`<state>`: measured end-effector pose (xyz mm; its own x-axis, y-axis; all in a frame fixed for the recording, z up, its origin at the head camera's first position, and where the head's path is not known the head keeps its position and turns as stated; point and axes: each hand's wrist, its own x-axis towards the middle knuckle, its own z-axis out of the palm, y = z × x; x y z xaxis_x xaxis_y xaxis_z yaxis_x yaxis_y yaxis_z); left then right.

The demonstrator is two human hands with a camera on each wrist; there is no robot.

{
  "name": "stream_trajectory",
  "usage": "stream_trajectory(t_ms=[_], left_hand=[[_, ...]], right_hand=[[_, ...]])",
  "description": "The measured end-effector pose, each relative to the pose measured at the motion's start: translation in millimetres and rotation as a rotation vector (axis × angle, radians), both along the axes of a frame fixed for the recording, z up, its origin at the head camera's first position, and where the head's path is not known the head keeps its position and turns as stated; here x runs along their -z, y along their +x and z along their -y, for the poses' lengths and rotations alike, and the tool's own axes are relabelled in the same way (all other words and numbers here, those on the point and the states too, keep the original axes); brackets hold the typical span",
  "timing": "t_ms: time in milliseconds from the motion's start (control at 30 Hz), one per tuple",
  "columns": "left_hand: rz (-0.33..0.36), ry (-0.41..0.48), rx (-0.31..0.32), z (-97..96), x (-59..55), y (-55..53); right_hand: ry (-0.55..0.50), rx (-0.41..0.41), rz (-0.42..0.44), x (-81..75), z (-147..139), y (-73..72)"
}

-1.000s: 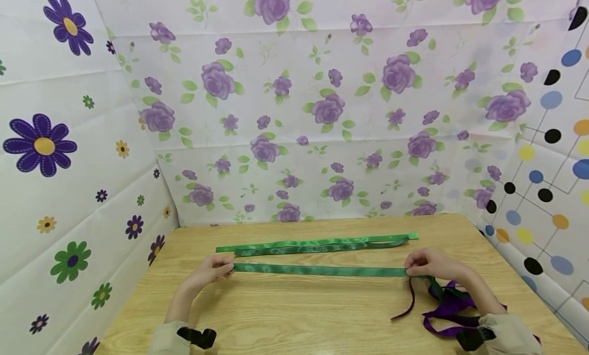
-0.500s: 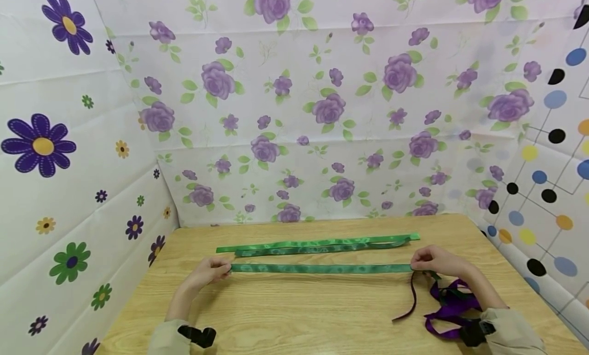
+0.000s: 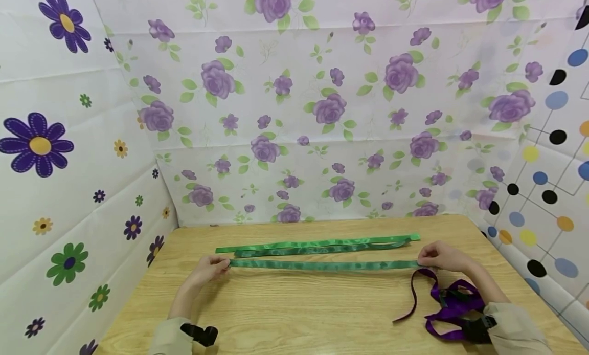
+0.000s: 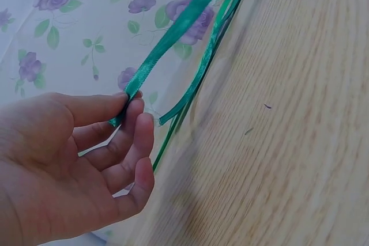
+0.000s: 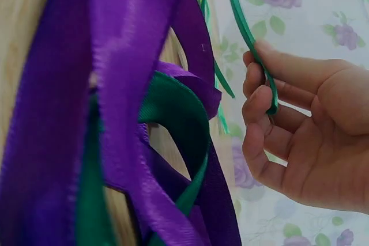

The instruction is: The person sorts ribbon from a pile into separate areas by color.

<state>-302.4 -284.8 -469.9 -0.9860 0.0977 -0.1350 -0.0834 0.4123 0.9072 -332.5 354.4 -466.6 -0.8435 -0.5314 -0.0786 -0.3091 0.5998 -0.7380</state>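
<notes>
A dark green satin ribbon (image 3: 322,266) stretches nearly straight across between the two hands, sagging slightly, just above the wooden table (image 3: 294,314). My left hand (image 3: 209,270) pinches its left end between thumb and forefinger; in the left wrist view a short tip of the ribbon (image 4: 164,44) pokes out below the thumb. At the other end my right hand (image 3: 444,257) pinches the ribbon, and its end (image 5: 273,106) shows past the fingers in the right wrist view. Beyond it lie a bright green ribbon (image 3: 276,245) and another dark green ribbon (image 3: 299,251), side by side.
Tangled purple ribbon (image 3: 460,304) with some green among it lies at the right, beneath the right forearm. One thin purple tail (image 3: 414,293) curls out toward the middle. Flower-printed cloth (image 3: 294,114) stands behind the table, with printed cloth on both sides.
My right hand has shifted right and slightly away, drawing the dark green ribbon out longer between the hands. Its right end has come free of the purple tangle. The left hand moved slightly left.
</notes>
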Motion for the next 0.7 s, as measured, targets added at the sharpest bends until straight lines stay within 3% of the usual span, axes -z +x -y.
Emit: stream_trajectory(t_ms=[267,467,700], left_hand=[[-0.014,-0.066,-0.066,-5.5,1.2,-1.6],[-0.026,-0.111,-0.092,-10.2,1.5,-6.0],[-0.083,-0.095,-0.027,-4.1,3.1,-7.3]], right_hand=[[0.025,0.006,-0.007,-2.1,-6,-9.0],[0.054,0.056,-0.005,-3.4,-8,-17.8],[0.039,0.08,0.053,-0.2,-8,-25.2]])
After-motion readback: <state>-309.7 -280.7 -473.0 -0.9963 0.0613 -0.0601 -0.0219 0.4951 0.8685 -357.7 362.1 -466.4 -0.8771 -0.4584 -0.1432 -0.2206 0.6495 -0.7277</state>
